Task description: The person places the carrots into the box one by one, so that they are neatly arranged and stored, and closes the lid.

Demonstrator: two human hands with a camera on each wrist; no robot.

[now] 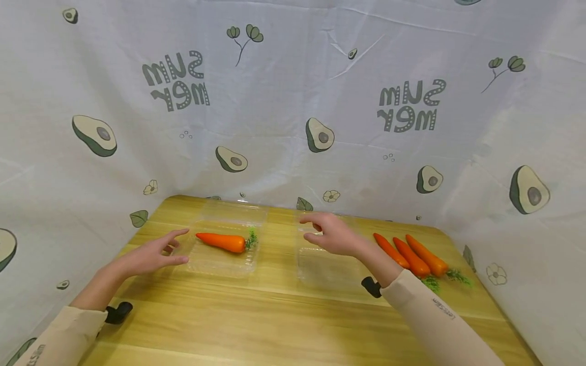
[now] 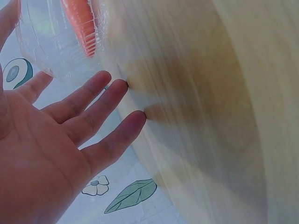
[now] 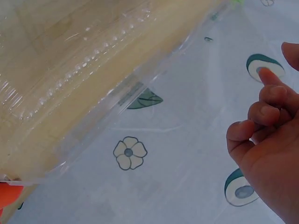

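Observation:
My left hand (image 1: 151, 255) is beside the left edge of a clear plastic box (image 1: 220, 265), thumb and fingers spread apart with nothing between them. Inside that box lies an orange carrot (image 1: 222, 242) with a green leafy top pointing right. In the left wrist view the fingers reach near the box wall (image 2: 44, 35), and the carrot's tip (image 2: 83, 28) shows through it. Over a second clear plastic box (image 1: 327, 269) hovers my right hand (image 1: 331, 235), its index finger extended and the others loosely bent. It holds nothing, and its forearm hides part of that box's right side.
Three more carrots (image 1: 414, 258) with green tops lie side by side on the wooden table (image 1: 256, 325) at the right, close to the right forearm. A white curtain (image 1: 274, 101) printed with avocados hangs behind the table and along both sides.

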